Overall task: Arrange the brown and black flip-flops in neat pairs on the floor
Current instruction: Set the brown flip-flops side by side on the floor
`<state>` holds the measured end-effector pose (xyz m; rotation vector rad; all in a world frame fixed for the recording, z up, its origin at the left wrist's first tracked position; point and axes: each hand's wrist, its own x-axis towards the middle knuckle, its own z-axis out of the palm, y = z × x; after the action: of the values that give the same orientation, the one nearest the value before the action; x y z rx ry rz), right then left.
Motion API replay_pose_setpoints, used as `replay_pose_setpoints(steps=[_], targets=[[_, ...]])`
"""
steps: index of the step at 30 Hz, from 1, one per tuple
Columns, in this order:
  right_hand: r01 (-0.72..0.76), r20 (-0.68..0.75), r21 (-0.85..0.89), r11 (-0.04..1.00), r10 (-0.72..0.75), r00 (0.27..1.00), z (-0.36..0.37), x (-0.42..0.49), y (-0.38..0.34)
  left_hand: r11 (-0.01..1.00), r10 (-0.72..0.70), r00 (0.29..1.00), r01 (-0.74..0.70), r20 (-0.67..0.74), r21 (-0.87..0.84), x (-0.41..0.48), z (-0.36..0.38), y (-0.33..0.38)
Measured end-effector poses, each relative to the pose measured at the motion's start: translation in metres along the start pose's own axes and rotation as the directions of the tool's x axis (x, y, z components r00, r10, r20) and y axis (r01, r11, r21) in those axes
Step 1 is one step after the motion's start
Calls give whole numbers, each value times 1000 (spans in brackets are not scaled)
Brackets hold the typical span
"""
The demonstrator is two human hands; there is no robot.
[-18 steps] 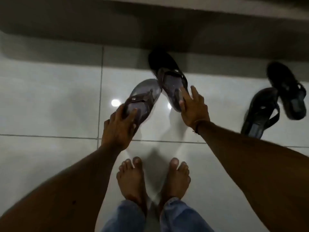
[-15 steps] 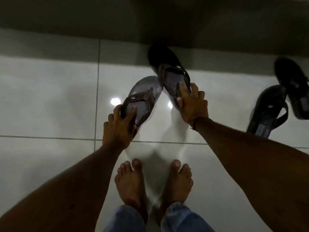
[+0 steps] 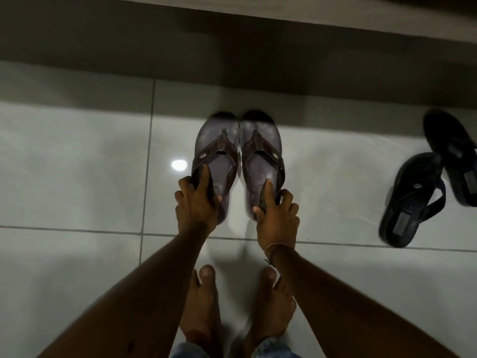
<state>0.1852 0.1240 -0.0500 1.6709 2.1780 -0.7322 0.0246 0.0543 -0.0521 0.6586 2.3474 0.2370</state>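
Note:
Two brown flip-flops lie side by side on the white tiled floor [image 3: 77,164], toes pointing away from me. My left hand [image 3: 197,202] grips the heel of the left brown flip-flop [image 3: 218,151]. My right hand [image 3: 277,215] grips the heel of the right brown flip-flop [image 3: 260,153]. At the right, two black flip-flops lie crooked: the nearer black flip-flop [image 3: 410,200] is angled, and the farther black flip-flop [image 3: 450,151] overlaps its toe end.
My bare feet [image 3: 204,301] stand just behind the brown pair. A dark step or wall base [image 3: 232,47] runs across the far side. A ceiling light reflects off the tile [image 3: 179,165] left of the brown pair.
Both hands have swung the brown flip-flops from a splayed, crossing position into a parallel pair. My view has shifted, so the black flip-flops sit a bit further left.

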Motion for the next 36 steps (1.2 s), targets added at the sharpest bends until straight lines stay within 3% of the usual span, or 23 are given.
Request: replay_pose_setpoints(steps=[6,18,30,36], targets=[[-23,10,35,999,23,1000,5,1,-3,998,21,1000,-20,11,-51,-9,12,10],[-106,33,78,991,103,994,10,-4,-14,999,37,999,-38,40,39,-12,12,14],[-97,35,81,992,94,995,13,-7,-12,997,64,997,-65,33,42,-8,13,15],[-115,18,110,987,114,993,-29,-37,9,997,-76,993,76,-87,1,-52,-17,36]])
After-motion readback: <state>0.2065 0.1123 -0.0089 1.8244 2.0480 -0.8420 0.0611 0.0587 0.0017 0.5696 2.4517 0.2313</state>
